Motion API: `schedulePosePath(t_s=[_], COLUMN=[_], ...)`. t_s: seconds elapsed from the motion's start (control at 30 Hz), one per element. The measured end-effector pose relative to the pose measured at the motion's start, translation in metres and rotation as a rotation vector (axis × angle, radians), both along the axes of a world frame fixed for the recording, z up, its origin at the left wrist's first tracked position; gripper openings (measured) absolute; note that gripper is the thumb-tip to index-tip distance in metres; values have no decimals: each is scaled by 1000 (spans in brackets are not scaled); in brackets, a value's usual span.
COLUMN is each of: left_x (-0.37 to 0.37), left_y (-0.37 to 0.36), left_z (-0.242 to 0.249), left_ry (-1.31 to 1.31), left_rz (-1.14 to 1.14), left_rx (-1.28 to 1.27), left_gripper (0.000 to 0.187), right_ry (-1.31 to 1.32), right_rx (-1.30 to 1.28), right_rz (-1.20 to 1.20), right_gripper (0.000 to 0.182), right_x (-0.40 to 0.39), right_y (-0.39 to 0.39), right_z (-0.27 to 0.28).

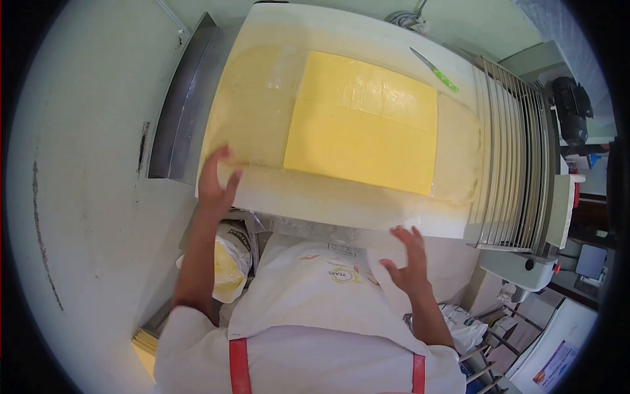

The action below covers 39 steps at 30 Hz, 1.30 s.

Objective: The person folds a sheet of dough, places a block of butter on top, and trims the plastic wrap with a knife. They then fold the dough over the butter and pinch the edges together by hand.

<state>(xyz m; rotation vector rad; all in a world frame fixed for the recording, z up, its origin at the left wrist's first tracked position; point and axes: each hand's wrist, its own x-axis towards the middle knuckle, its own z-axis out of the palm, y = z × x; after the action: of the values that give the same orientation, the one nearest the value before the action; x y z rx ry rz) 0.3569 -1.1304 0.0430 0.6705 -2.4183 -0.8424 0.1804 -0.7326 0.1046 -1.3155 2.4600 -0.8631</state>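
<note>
Grip's wide on both sides, nothing held: your left hand [220, 187] is by the dough sheet [252, 115]'s near-left corner, your right hand [410, 266] near the surface [295, 195]'s front edge. Butter layer [361, 141] lies flat on the dough, seams showing. Probably soft, slick, dents easily; dough likely stretches. Best hold: dough edge, flat fingers. Open bag [228, 269] below left: yellow contents, can't tell what.

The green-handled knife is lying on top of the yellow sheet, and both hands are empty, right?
Not quite: the head view shows the green-handled knife off the yellow sheet, by its far right corner. Left hand and right hand are indeed empty.
</note>
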Motion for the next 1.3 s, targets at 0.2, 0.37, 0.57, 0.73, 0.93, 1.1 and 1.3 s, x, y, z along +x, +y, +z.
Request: schedulePosePath(t_s=[0.2,0.37,0.57,0.73,0.93,1.1,1.3], left_x=[-169,-238,-318,-370,-376,-322,-189], left_y=[-76,-114,-145,-174,-194,-151,-77], left_z=[-3,7,26,11,-16,3,1], left_ry=[56,188,200,172,76,137,-578], left_rz=[-232,-387,-287,-201,145,238,-117], left_rx=[-308,-424,-401,108,661,1302,419], left_gripper=[33,5,13,10,25,37,36], right_ry=[-34,83,-120,-127,-202,-209,-4], right_rx=[-202,-122,272,252,311,51,-215], right_rz=[-172,-81,17,49,182,-64,-332], right_gripper=[48,53,47,26,24,40,45], right_x=[-85,-168,-254,-329,-459,-499,-356], right_y=[-48,-124,-173,-169,-232,-236,-153], right_z=[20,0,-14,-30,-25,-43,-38])
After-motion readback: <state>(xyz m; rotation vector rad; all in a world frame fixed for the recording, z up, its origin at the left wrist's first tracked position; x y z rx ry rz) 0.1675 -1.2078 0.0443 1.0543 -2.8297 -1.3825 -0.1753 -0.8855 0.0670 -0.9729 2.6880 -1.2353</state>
